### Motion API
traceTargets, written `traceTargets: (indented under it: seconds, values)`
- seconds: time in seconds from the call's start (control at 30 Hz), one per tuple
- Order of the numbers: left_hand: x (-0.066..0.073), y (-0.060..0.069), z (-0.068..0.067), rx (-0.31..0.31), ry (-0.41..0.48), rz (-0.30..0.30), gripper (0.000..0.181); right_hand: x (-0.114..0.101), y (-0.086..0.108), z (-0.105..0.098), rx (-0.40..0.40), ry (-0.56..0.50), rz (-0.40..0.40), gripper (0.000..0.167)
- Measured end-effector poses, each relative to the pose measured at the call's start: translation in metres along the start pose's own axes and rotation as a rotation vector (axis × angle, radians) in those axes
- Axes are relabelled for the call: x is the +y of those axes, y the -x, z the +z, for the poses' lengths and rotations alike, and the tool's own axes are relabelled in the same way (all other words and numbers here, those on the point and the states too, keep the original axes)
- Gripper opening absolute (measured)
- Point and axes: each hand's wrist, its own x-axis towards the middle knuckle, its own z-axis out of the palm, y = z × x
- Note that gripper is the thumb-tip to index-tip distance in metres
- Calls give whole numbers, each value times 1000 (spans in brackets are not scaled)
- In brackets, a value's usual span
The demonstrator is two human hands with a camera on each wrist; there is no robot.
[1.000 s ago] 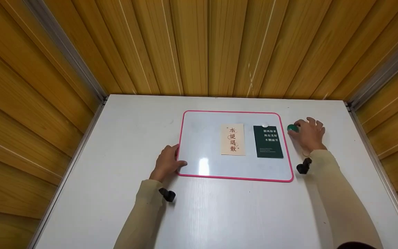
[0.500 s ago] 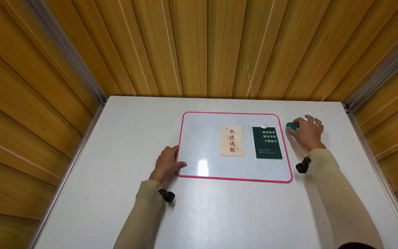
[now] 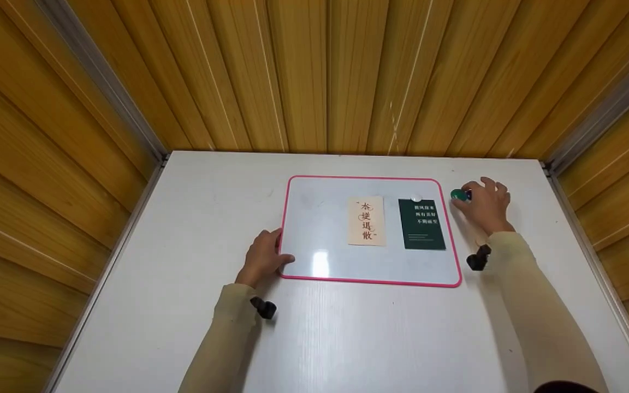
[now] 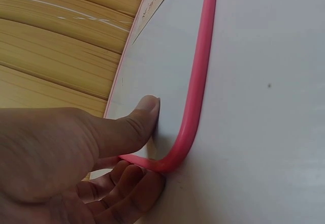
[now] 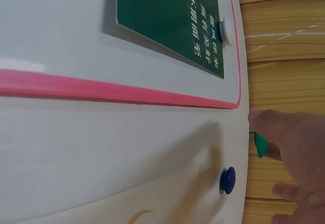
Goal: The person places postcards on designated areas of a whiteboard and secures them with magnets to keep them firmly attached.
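- The right hand (image 3: 486,207) pinches the green button (image 5: 261,145) between thumb and forefinger, the other fingers held apart from it.
- Compared with a second ago, this hand and the green button sit a little farther toward the wooden wall (image 3: 303,76), just beyond the right edge of the whiteboard (image 3: 314,224).
- More dark blue now shows beside the green button in the head view; the right wrist view has a blue button (image 5: 228,181) below the hand, near the end of a pale card (image 5: 167,201) with a crescent mark.
- The left hand (image 3: 262,254) is where it was: thumb laid on the whiteboard's face, fingers curled under the pink frame near the near left corner, gripping it.
- The whiteboard lies on the table (image 3: 347,333) as before, apart from a slight shift of the whole view.
- On it, the cream card (image 3: 366,221) and the dark green card (image 3: 422,225) keep their places, a white button (image 5: 228,31) at the latter's top edge.
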Motion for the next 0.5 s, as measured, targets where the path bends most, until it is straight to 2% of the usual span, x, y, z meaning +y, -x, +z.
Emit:
traceTargets:
  seconds: [0.5]
  values:
    - [1, 0, -1, 5, 15, -8, 70, -14, 1, -4, 7, -25, 5, 48]
